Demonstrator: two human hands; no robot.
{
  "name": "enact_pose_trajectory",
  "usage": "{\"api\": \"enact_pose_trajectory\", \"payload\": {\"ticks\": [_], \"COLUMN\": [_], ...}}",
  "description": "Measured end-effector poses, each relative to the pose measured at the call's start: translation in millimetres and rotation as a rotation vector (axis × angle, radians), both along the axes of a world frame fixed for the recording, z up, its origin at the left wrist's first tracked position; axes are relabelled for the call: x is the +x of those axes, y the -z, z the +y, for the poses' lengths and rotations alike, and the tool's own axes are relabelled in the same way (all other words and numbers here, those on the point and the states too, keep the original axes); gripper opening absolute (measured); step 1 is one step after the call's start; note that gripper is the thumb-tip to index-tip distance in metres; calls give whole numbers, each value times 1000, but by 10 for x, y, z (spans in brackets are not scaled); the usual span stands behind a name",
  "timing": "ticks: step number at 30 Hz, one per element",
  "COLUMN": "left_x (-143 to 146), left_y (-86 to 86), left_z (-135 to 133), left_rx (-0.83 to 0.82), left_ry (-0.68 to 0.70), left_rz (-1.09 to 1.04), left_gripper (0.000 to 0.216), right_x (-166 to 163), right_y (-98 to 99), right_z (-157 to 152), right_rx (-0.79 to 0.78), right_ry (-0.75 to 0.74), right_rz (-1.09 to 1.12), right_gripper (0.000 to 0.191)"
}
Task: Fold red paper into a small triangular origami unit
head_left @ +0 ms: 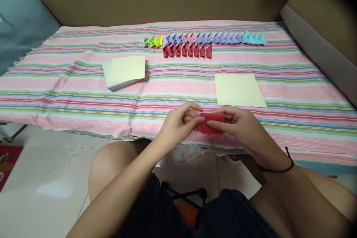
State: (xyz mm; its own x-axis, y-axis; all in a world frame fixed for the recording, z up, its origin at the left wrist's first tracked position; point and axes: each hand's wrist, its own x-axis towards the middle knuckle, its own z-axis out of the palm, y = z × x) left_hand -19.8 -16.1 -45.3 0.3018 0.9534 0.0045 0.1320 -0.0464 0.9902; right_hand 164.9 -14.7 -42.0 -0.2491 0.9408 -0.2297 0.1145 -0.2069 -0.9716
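1. Left hand (178,124) pinches the left end of a folded red paper (212,122), fingers closed narrow on it.
2. Right hand (241,126) grips the right end of the same paper, thumb on top and fingers under; a black cord (288,161) sits round that wrist.
3. The red paper is held over the near edge of the striped cloth (69,93), about mid-width, above the person's knees.
4. The cloth's near edge is frayed and overhangs the floor tiles (50,178).
5. A single pale yellow sheet (238,90) lies flat just beyond the right hand, apart from it.
6. A stack of pale paper (125,71) sits to the far left, well apart from both hands.
7. A row of folded paper pieces (205,38) in green, yellow, purple, pink and blue runs along the far side; a shorter red row (187,50) lies just in front.
8. Open cloth lies between the stack and the sheet, and left of the stack.
9. A grey cushion edge (318,50) bounds the right side.
10. No readable writing or brand visible.
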Motion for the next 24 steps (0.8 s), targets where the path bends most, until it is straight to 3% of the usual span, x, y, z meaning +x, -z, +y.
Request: {"api": "enact_pose_trajectory", "payload": {"ticks": [5, 12, 15, 21, 24], "left_x": [-76, -82, -74, -135, -187], "left_y": [-84, 8, -5, -150, -219], "left_z": [65, 91, 83, 73, 76], "left_rx": [-197, -290, -215, 201, 215], "left_ry": [3, 0, 34, 169, 263], "left_rz": [-175, -216, -137, 257, 302], "left_gripper": [21, 28, 33, 24, 16], "right_x": [22, 23, 26, 94, 127], "right_y": [-53, -50, -49, -64, -96], "right_z": [3, -17, -19, 2, 10], "right_rx": [-21, -1, 9, -17, -50], "right_ry": [95, 98, 109, -26, -114], "right_rz": [13, 9, -3, -11, -10], "right_gripper": [30, 30, 28, 24, 24]}}
